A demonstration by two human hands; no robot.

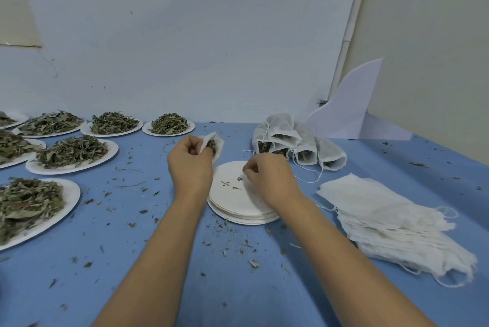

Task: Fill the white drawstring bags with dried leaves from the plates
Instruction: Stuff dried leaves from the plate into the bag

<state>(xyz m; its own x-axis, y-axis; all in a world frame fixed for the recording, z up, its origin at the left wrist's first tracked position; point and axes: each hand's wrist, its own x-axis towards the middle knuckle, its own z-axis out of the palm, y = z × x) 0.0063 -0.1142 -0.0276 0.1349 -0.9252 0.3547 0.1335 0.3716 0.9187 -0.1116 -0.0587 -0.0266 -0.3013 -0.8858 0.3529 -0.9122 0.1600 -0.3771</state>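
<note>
Left hand (189,165): fingers (194,148) curled round the rim of one white drawstring bag (216,144), holding its mouth open and raised just beyond the stack of empty paper plates (238,207); dark leaf shows inside

Right hand (267,176): fingertips bunched as for a pinch, low over the last leaf scraps (232,186) on the top plate; whether a fragment sits between them cannot be told

Filled bags (291,141) heaped to the right at the back, flat pile of empty bags (383,221) near right, heaped plates of dried leaves (71,153) to the left on the blue surface (158,260), crumbs scattered all over it

Handling, by judgement:
- bag is thin, limp cloth, near weightless; it will collapse unless the rim is kept spread, so hold at the hem beside the cord
- leaves look brittle and light; a soft pinch or scoop, since a hard squeeze likely crumbles them and they spill readily
- small scraps are better gathered than picked singly
</note>
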